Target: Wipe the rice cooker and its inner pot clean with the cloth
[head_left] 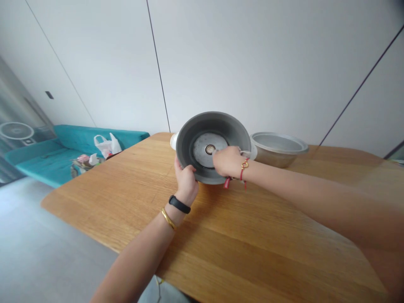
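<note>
A round grey cooker body (pixel 221 126) is tipped up on the wooden table (pixel 240 240) with its open mouth facing me, showing a silver heating plate inside. My left hand (pixel 186 181) grips its lower left rim, fingers wrapped round the edge. My right hand (pixel 227 161) reaches inside the body with the fingers closed against the plate, seemingly on a small pale cloth. I cannot make out that item clearly.
A metal inner pot (pixel 277 148) stands upright just right of the cooker body. A white part (pixel 173 141) peeks out behind its left side. Beyond the table's left edge are a teal sofa (pixel 67 145) with a plastic bag (pixel 107 146) and a fan (pixel 15 131).
</note>
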Tool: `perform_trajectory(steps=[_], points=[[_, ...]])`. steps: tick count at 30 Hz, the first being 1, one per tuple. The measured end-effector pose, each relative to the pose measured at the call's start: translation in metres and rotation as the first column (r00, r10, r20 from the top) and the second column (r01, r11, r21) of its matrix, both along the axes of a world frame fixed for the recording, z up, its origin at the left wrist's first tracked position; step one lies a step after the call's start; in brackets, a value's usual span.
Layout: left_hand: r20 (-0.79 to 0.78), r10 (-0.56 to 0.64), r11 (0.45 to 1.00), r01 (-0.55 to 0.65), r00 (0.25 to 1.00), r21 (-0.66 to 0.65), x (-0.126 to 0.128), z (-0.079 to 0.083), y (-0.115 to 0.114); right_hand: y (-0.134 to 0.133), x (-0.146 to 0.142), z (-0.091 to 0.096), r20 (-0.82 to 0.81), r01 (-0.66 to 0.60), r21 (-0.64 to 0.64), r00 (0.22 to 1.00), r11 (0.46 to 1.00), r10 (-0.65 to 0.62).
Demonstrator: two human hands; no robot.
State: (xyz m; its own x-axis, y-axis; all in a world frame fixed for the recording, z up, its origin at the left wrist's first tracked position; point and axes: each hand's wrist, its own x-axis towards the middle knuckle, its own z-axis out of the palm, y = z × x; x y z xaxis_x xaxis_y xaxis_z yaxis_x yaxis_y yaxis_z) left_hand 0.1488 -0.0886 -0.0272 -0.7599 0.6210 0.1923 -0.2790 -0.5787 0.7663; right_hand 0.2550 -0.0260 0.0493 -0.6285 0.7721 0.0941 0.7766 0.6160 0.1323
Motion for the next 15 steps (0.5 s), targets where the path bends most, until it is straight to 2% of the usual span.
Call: perform_trajectory(steps=[2,3,5,6,7,9,10,11,12,15], points=[[0.025,0.002,1.000,-0.002,1.000,0.018,-0.001,0.003,0.001,-0.011,-0.001,-0.005,-0.036,-0.126,-0.174,0.992,0.977,0.122],[0.053,-0.006,1.000,0.004,0.999,0.021,-0.003,0.004,0.001,-0.014,-0.001,-0.008,-0.102,-0.191,-0.266,0.980,0.945,0.170],[0.117,-0.038,0.999,0.037,0.992,0.014,-0.005,0.009,0.001,-0.017,0.002,-0.011,-0.343,-0.318,-0.381,0.921,0.868,0.187],[0.142,-0.057,0.998,0.056,0.988,0.006,-0.006,0.011,0.001,-0.018,0.005,-0.014,-0.502,-0.376,-0.371,0.850,0.849,0.157],[0.154,-0.073,0.997,0.075,0.985,-0.006,-0.007,0.014,0.001,-0.018,0.010,-0.017,-0.667,-0.427,-0.314,0.735,0.848,0.123],[0.121,-0.111,0.991,0.118,0.986,-0.055,-0.007,0.020,0.004,-0.019,0.023,-0.024,-0.900,-0.445,-0.095,0.420,0.891,0.114],[0.074,-0.133,0.987,0.140,0.988,-0.085,-0.007,0.024,0.007,-0.019,0.031,-0.028,-0.945,-0.393,0.027,0.289,0.919,0.151],[0.015,-0.150,0.982,0.151,0.989,-0.111,-0.007,0.028,0.011,-0.018,0.039,-0.031,-0.955,-0.318,0.134,0.212,0.939,0.208],[-0.048,-0.155,0.980,0.148,0.987,-0.129,-0.007,0.032,0.017,-0.017,0.047,-0.035,-0.944,-0.236,0.223,0.190,0.946,0.270],[-0.169,-0.084,0.978,0.048,0.982,-0.205,-0.012,0.044,0.040,-0.005,0.065,-0.043,-0.862,-0.090,0.422,0.268,0.902,0.430]])
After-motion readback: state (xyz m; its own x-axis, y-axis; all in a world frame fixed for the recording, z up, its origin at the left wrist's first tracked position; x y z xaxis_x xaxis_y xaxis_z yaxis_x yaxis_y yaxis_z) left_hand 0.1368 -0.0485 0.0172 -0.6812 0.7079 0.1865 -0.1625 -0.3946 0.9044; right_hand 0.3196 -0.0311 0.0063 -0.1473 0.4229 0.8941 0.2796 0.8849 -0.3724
